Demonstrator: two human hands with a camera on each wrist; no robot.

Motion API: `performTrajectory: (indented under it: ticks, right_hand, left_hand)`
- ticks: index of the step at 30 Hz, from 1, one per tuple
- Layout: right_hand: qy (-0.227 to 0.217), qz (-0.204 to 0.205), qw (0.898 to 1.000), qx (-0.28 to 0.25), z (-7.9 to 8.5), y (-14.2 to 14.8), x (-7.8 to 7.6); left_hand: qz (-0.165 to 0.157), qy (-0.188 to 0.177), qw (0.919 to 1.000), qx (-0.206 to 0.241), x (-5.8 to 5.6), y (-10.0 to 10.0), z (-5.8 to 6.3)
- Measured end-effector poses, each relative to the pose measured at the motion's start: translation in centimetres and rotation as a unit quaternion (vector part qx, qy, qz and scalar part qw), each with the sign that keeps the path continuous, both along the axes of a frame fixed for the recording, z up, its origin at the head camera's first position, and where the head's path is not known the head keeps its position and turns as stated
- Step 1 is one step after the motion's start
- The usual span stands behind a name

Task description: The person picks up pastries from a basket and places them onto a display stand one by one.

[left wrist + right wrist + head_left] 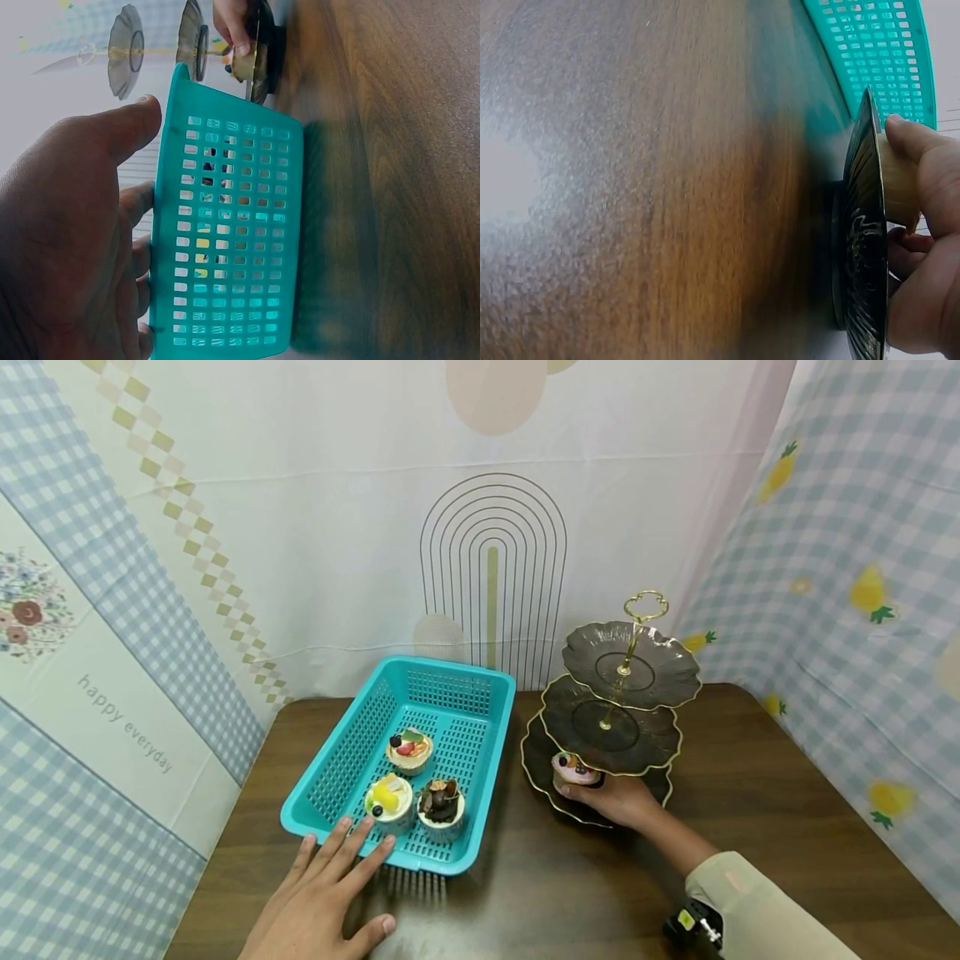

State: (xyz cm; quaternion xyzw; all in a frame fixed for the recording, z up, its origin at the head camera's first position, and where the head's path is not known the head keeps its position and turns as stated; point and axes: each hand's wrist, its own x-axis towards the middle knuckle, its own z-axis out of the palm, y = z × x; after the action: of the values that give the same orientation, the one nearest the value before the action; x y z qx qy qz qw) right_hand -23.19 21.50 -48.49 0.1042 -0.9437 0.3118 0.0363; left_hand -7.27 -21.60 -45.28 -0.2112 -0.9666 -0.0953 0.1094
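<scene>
My right hand [618, 799] holds a fruit-topped cupcake [573, 768] at the bottom plate [540, 756] of a three-tier stand. In the right wrist view the thumb and fingers grip the cupcake's pale wrapper [898, 180], close over that plate. My left hand [322, 885] has its fingers spread, fingertips at the near rim of a turquoise basket [498, 752]. Inside the basket sit a berry-topped cupcake [409, 752], a yellow-fruit cupcake [390, 800] and a chocolate-topped cupcake [441, 808]. Part of the held cupcake is hidden by the middle plate [652, 743].
The stand's top plate [667, 672] and gold ring handle [646, 605] rise above the right hand. A brown wooden table [780, 827] carries everything. Behind it hangs a patterned cloth [337, 543]. A black wrist device [693, 927] is by the right sleeve.
</scene>
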Motion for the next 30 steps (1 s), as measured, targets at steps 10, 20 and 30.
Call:
performTrajectory:
  ticks: [10,20,30]
  right_hand:
    - [0.072,0.024,0.997,0.009,0.1,0.8,0.4]
    - [0.106,0.030,0.994,0.009,1.2,1.1,1.5]
    - [0.105,0.005,0.990,0.089,3.0,0.0,4.5]
  left_hand:
    - [0.001,0.005,1.0000,0.001,0.1,0.0,0.0]
    - [0.001,-0.023,0.9997,0.001,0.1,0.0,0.3]
    - [0.001,-0.033,0.9995,0.002,0.1,0.1,0.5]
